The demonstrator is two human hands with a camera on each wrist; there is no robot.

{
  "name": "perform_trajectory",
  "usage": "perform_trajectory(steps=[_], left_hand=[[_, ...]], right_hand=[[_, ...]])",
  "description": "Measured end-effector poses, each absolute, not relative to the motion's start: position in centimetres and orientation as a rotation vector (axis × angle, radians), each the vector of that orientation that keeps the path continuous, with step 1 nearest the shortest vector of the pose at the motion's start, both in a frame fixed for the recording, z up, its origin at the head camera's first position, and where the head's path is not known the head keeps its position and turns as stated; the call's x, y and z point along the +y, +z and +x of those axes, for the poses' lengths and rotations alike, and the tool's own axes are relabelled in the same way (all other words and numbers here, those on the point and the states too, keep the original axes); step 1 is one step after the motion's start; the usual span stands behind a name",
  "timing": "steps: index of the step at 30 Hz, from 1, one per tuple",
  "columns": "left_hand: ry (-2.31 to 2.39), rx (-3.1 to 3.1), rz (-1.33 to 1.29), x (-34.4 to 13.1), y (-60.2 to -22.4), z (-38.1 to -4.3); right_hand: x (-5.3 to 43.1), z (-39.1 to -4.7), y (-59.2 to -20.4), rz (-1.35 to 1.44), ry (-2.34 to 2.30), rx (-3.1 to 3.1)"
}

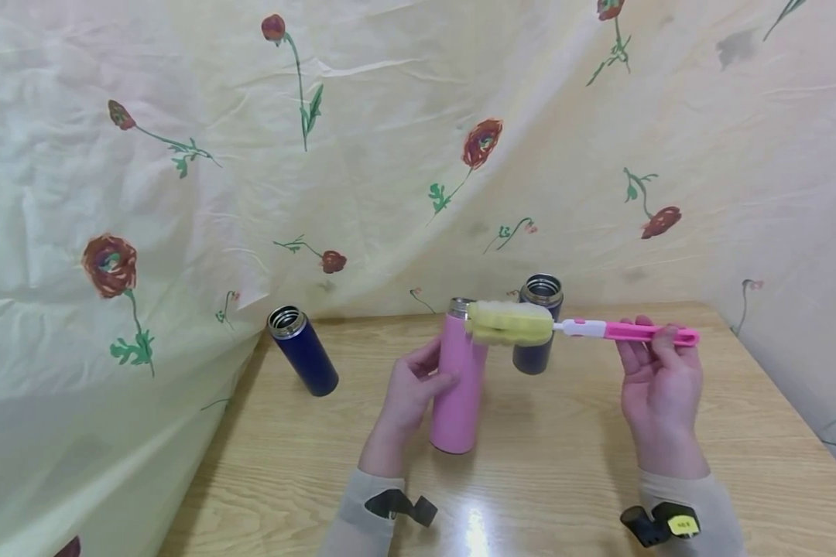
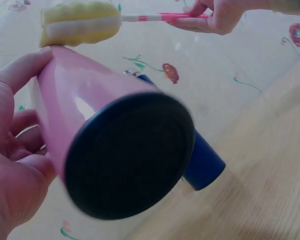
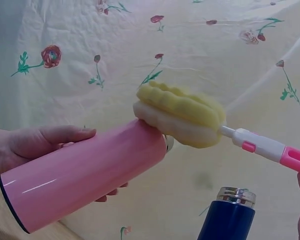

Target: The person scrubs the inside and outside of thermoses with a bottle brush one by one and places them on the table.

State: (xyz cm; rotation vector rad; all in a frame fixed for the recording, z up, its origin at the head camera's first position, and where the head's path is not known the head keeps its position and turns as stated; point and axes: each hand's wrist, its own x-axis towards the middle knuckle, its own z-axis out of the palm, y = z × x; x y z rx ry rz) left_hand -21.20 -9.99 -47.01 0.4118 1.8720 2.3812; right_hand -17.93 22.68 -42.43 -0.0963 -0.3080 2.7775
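Bimanual Hold: Arrangement of Parts

The left hand (image 1: 407, 396) grips the pink bottle (image 1: 457, 398) around its body. This grip is curled, with the thumb across the near face and the fingers around the far side. The pink bottle is raised above the tabletop (image 1: 557, 480) and tilted; its dark base shows fully in the left wrist view. A silver rim is visible at its neck.

The right hand (image 1: 662, 387) holds the bottle brush (image 1: 585, 328). This grip is a pinch, with the thumb and fingers on the pink section of the handle (image 1: 630, 332) near its rear end. The palm is turned toward the head camera. The brush lies nearly level in the head view, its yellow and white sponge head (image 1: 510, 325) pointing to the left.

The sponge head is positioned at the neck of the pink bottle, outside the mouth. Contact between the two cannot be confirmed.

The left blue bottle (image 1: 303, 356) stands on the tabletop, well apart from the left hand. The right blue bottle (image 1: 532, 360) stands behind the sponge head, partly covered by it. Both have silver rims. A floral cloth (image 1: 390, 178) hangs behind the tabletop.
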Motion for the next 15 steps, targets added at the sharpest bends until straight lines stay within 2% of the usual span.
perform_trajectory(steps=[7, 15], left_hand=[[2.44, 1.82, 0.474, -10.2, -47.3, -21.2], [2.542, 1.713, 0.517, -10.4, -47.1, -21.1]], right_hand=[[22.6, -18.1, -42.8, -0.089, 2.871, -0.488], [22.9, -18.5, -43.6, 0.127, 2.84, -1.093]])
